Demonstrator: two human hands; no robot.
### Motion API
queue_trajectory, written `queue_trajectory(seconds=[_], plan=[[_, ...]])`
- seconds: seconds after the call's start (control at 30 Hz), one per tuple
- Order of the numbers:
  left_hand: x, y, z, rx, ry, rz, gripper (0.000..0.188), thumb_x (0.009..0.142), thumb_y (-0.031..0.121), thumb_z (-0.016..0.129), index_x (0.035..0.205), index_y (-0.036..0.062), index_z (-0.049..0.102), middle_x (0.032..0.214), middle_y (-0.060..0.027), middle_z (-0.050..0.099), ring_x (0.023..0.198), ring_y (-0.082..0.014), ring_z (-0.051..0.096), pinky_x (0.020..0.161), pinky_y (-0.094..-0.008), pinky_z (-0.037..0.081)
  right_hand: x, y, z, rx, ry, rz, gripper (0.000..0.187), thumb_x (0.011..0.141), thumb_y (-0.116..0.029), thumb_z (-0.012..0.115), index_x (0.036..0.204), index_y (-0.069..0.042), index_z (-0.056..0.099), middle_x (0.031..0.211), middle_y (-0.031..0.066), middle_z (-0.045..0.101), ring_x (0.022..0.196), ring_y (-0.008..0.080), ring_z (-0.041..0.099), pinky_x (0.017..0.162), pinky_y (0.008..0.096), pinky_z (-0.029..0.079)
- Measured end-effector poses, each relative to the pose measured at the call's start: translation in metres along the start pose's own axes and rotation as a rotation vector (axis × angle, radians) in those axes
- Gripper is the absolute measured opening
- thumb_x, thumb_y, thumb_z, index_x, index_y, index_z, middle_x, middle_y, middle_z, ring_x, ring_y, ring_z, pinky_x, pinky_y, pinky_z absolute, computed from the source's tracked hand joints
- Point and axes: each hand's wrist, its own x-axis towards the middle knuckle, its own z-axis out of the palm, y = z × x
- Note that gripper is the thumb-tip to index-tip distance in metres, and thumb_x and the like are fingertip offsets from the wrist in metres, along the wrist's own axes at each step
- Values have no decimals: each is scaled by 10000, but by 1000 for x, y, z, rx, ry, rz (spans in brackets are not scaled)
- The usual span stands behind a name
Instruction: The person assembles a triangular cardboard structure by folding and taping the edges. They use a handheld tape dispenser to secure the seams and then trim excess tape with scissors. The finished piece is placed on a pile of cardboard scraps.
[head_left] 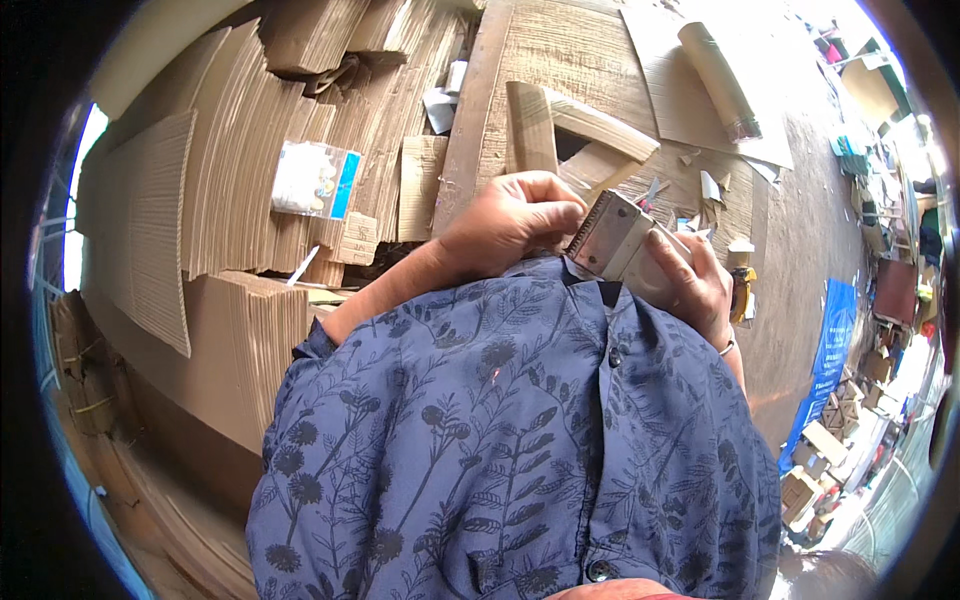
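Note:
My right hand (pixel 697 283) grips a metal tape dispenser (pixel 612 238) close to my shirt front, its thumb pressed on the side. A toothed cutting edge runs along the dispenser's left side. Beside those teeth my left hand (pixel 517 217) is closed, thumb against curled fingers; whatever it pinches is too small or hidden to make out. Just beyond both hands, a bent brown cardboard piece (pixel 600 125) forms an angled frame on the wooden table (pixel 560 45).
Stacked cardboard sheets (pixel 225 150) fill the left side, with a clear bag of small items (pixel 315 180) on them. A brown roll (pixel 718 80) lies on a pale sheet at the back right. Paper scraps (pixel 710 187) and a yellow tool (pixel 742 290) sit near my right hand.

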Motion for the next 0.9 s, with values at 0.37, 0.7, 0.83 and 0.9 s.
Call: queue_trajectory(seconds=[0.37, 0.7, 0.83, 0.9], plan=[[-14, -21, -84, 189, 509, 340, 241, 877, 237, 753, 944, 35, 640, 812, 9, 612, 684, -59, 502, 649, -194, 437, 11, 8, -1, -171, -179, 97, 689, 622, -238, 844, 1280, -230, 641, 835, 87, 602, 718, 272, 647, 653, 383, 546], [42, -89, -85, 85, 539, 51, 403, 863, 265, 750, 1109, -29, 627, 875, -58, 657, 748, -118, 581, 670, -259, 491, 9, 33, 22, -160, -275, 47, 742, 640, -164, 827, 1338, -236, 588, 914, 93, 613, 791, 282, 654, 705, 388, 548], [56, -100, -89, 143, 650, 15, 839, 787, 364, 813, 1392, -41, 395, 905, -86, 649, 757, -166, 606, 706, -281, 511, 13, 32, 19, -151, -284, 51, 742, 644, -137, 840, 1339, -196, 587, 921, 106, 622, 820, 299, 654, 743, 401, 541], [64, -111, -94, 344, 694, 151, 1070, 753, 445, 813, 1488, -21, 191, 1108, -201, 588, 1010, -284, 583, 901, -383, 484, 14, 31, 20, -125, -264, 63, 739, 645, -125, 841, 1336, -170, 584, 934, 114, 633, 834, 301, 651, 751, 406, 539]])
